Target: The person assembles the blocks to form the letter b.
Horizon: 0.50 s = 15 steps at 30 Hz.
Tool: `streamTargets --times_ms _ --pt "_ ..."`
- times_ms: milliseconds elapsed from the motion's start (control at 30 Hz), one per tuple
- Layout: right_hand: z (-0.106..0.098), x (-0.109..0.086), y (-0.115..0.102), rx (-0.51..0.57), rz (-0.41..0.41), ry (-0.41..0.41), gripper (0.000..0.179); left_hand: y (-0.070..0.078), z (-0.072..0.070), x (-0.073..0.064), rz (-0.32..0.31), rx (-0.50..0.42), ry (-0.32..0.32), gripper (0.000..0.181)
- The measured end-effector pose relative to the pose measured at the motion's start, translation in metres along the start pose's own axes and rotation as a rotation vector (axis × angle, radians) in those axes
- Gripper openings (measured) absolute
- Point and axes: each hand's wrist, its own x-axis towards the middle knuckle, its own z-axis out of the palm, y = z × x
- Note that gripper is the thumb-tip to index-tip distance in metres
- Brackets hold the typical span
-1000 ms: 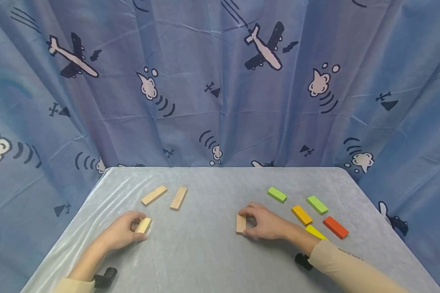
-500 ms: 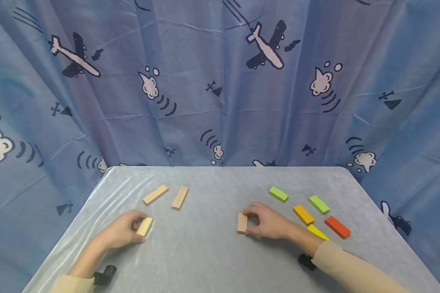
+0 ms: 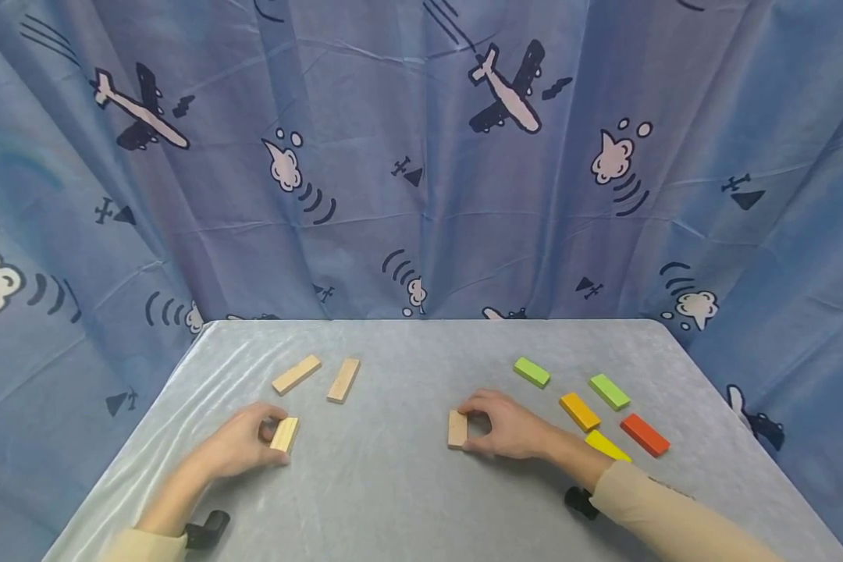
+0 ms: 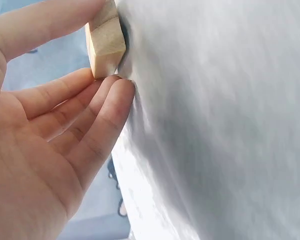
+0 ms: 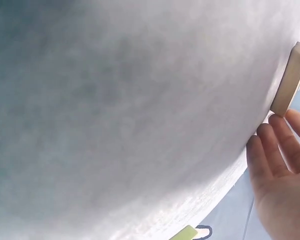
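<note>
My left hand (image 3: 244,441) pinches a plain wooden block (image 3: 285,435) between thumb and fingers, at the left of the table. In the left wrist view that block (image 4: 107,42) lies between the thumb and the fingertips, close to the cloth. Right of the table's middle, my right hand (image 3: 507,425) pinches another plain wooden block (image 3: 457,430) by its two ends. The right wrist view shows this block (image 5: 289,82) at the far right edge, low against the cloth, with the thumb mostly out of frame. Two more wooden blocks (image 3: 296,375) (image 3: 343,380) lie beyond my left hand.
Coloured blocks lie around my right forearm: two green (image 3: 531,372) (image 3: 610,392), one orange (image 3: 579,411), one red (image 3: 645,435) and a yellow one (image 3: 607,446) partly covered by the arm. A grey cloth (image 3: 379,499) covers the table. Behind it hangs a blue patterned curtain (image 3: 351,156).
My left hand has shifted slightly right with its wooden block. My right hand and its block have edged a little left, narrowing the gap between them. The other blocks stay put.
</note>
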Motion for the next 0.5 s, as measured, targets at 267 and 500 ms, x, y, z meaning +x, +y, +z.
streamTargets --times_ms 267,500 --pt "0.001 0.002 -0.002 -0.002 0.005 0.000 0.049 0.019 0.011 0.004 0.049 -0.001 -0.010 0.071" --pt "0.003 0.001 -0.001 -0.006 0.004 0.003 0.049 0.039 0.021 0.009 0.132 0.015 -0.040 0.067"
